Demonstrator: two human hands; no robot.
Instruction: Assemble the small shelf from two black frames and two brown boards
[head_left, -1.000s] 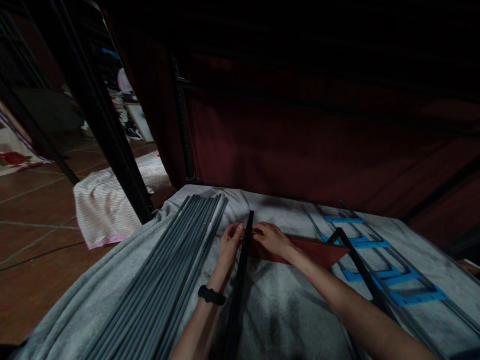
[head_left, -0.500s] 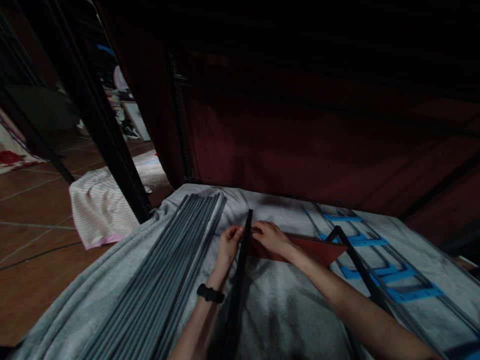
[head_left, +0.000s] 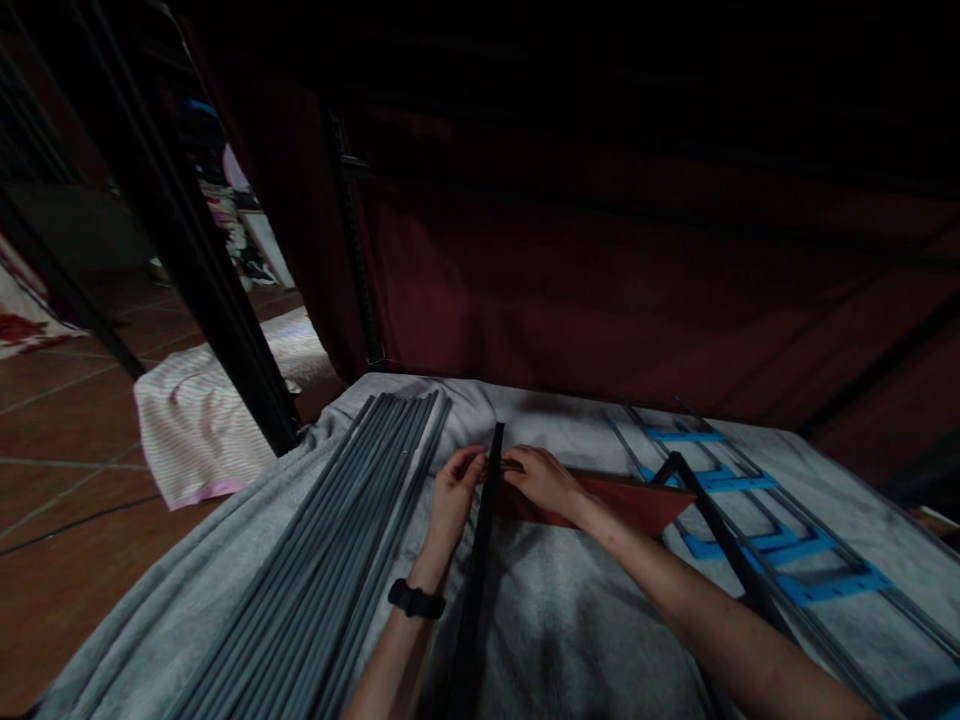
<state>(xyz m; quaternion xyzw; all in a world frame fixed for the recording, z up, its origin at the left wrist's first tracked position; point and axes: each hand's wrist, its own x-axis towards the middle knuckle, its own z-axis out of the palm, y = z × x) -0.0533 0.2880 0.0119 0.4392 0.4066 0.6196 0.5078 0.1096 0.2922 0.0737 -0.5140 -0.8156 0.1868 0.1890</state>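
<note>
My left hand point(head_left: 453, 492), with a black wristband point(head_left: 416, 599), is closed in a pinch at the left side of an upright-edged black bar point(head_left: 475, 570). What its fingertips hold is too small to make out. On the bar's other side my right hand point(head_left: 543, 480) is also closed, its fingertips around something small and dark by the bar. Beneath the right hand and forearm, a reddish-brown board point(head_left: 637, 502) spans from the bar to a black angled metal piece point(head_left: 716, 525). The right hand hides part of the board's top edge.
Several grey rods point(head_left: 337, 530) lie in a bundle on the grey blanket point(head_left: 577, 600) to the left. At the right lie blue brackets point(head_left: 787, 545) joined with grey rods. A black post point(head_left: 187, 240) and a dark red cloth point(head_left: 600, 300) stand behind.
The left hand has shifted slightly at the bar, its fingers a bit more curled. The right hand stays almost where it was. The view has tilted very slightly.
</note>
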